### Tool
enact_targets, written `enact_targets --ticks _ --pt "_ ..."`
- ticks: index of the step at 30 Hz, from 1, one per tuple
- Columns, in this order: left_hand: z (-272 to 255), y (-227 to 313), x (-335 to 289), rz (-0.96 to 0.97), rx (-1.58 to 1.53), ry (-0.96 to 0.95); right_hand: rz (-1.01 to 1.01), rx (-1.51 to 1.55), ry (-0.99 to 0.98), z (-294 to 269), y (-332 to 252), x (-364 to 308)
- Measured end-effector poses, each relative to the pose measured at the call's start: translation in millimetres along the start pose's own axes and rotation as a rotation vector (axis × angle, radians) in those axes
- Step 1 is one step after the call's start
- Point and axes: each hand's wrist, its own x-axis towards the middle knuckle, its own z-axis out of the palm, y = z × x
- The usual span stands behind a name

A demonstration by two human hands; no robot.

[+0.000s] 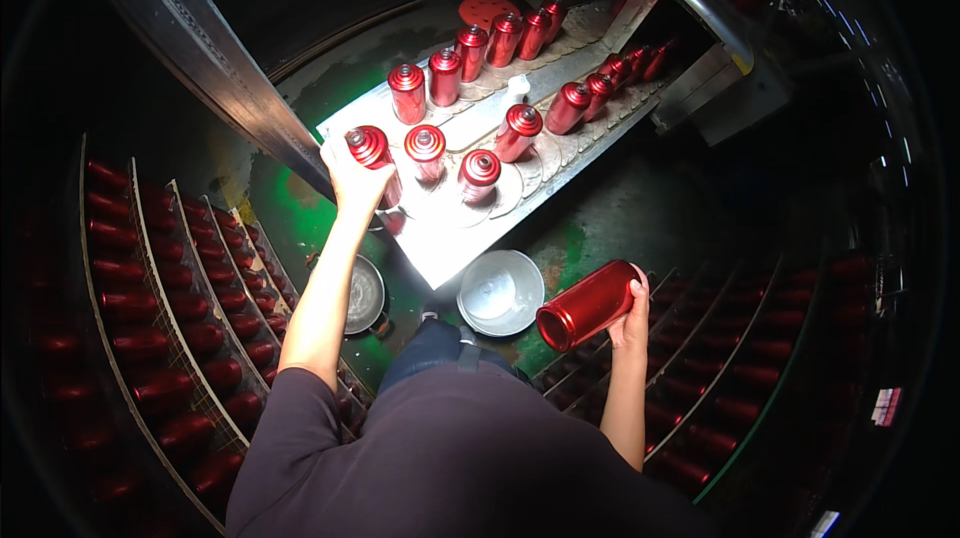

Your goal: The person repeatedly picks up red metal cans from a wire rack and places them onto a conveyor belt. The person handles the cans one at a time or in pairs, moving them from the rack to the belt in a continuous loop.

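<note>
1. Leftmost, a left rack [150, 268] carries rows of red cylinders lying on their sides.
2. Left of upper centre, the left hand [357, 181] closes around the upper part of a capped red cylinder [370, 146] at the table corner. Its straight, glossy wall looks stiff and probably slick; wrapping below the stepped cap seems surer than pinching the dark knob on top.
3. Upper centre, more capped cylinders stand apart on round plates along the metal table [445, 243]. Tall and narrow, they would likely tip if knocked.
4. Lower centre, a pale metal basin [500, 293] sits on the floor.
5. Right of centre, the right hand [630, 316] grips an uncapped red cylinder [588, 306] near its right end, the rimmed end pointing lower left. It is probably hollow and fairly light; one-handed at the end it may droop, so mid-body would balance better. The shiny finish could scratch.
6. Lower right, a dim right rack [745, 446] holds similar red cylinders.
</note>
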Motion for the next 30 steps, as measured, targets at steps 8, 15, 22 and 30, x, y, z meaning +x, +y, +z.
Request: enact_targets --ticks 8,15,22,30 --pt "50 -73 8 -0.023 -0.038 -0.062 -0.063 0.061 0.045 7 36 -54" --pt "72 -128 -27 0.023 0.001 -0.211 -0.075 0.059 0.086 11 72 -89" --pt "76 -152 -81 0.119 -0.119 -0.356 -0.044 0.074 0.053 22 101 -104" --pt "16 -146 -142 0.190 -0.134 -0.470 -0.072 -0.008 0.016 60 130 -106"
